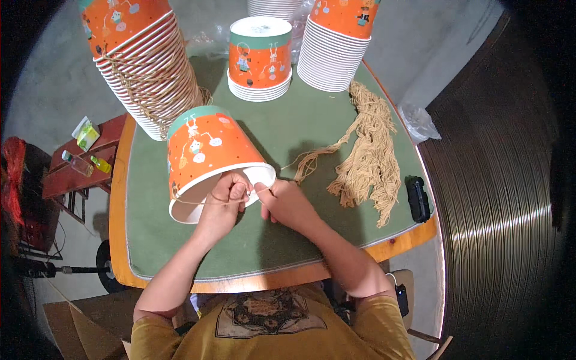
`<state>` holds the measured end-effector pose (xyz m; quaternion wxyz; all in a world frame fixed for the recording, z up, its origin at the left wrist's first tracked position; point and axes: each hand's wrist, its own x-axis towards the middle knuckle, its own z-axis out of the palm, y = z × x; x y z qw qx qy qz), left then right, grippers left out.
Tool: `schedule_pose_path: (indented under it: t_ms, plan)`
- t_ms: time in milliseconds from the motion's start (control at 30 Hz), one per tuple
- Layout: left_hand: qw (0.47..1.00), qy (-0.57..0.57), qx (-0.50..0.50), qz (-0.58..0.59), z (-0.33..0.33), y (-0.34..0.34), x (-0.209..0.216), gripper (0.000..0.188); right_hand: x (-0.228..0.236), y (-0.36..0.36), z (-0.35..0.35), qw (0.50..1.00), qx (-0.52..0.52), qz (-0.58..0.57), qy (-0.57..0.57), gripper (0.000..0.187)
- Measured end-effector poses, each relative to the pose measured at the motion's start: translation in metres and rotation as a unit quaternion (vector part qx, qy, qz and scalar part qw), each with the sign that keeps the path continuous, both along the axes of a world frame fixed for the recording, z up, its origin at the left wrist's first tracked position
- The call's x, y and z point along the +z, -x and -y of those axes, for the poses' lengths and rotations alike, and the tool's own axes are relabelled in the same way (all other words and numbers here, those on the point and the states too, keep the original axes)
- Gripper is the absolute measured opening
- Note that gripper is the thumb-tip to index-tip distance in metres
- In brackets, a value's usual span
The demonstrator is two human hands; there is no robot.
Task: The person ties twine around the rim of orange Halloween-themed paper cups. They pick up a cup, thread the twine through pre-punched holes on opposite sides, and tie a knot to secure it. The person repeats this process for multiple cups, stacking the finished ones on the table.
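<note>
An orange paper bucket [207, 147] with a green band and cartoon figures lies tilted on the table, its white-rimmed mouth turned toward me. My left hand [229, 193] is closed at the mouth, its fingers pinched on a thin beige cord [207, 203] just inside the rim. Over the left wrist the cord crosses toward the other hand. Against the rim's right side, my right hand [281, 201] is closed too, with the cord between thumb and fingers. Exactly where the cord passes through the bucket wall is hidden by my fingers.
A bundle of beige cords [369, 150] lies right of the hands, beside a black case [418, 199]. Nested bucket stacks stand behind: a tall corded stack [147, 72], a short stack [259, 66] and a right-hand stack [336, 51]. A red bench [90, 162] stands left.
</note>
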<state>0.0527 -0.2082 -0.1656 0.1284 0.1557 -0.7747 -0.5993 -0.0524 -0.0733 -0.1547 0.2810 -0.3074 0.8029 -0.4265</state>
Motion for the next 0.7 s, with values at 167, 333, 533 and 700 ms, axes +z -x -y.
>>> schedule_pose_path:
  t_ms: [167, 333, 533, 700]
  plan:
    - [0.997, -0.078, -0.025, -0.002, -0.003, 0.007, 0.007, 0.018, 0.0, 0.003, -0.001, 0.999, 0.028, -0.015, 0.005, 0.042]
    - [0.998, -0.022, -0.043, -0.039, 0.0, 0.005, -0.006, 0.007, 0.0, 0.006, -0.004, 0.995, 0.062, -0.075, 0.019, 0.042]
    - [0.999, -0.026, -0.046, 0.004, -0.002, 0.0, 0.004, 0.01, 0.001, 0.005, -0.002, 0.999, 0.015, 0.027, 0.012, 0.042]
    - [0.999, -0.044, -0.005, -0.016, -0.003, 0.006, -0.005, 0.006, -0.007, 0.008, -0.006, 0.994, 0.076, -0.074, 0.018, 0.032]
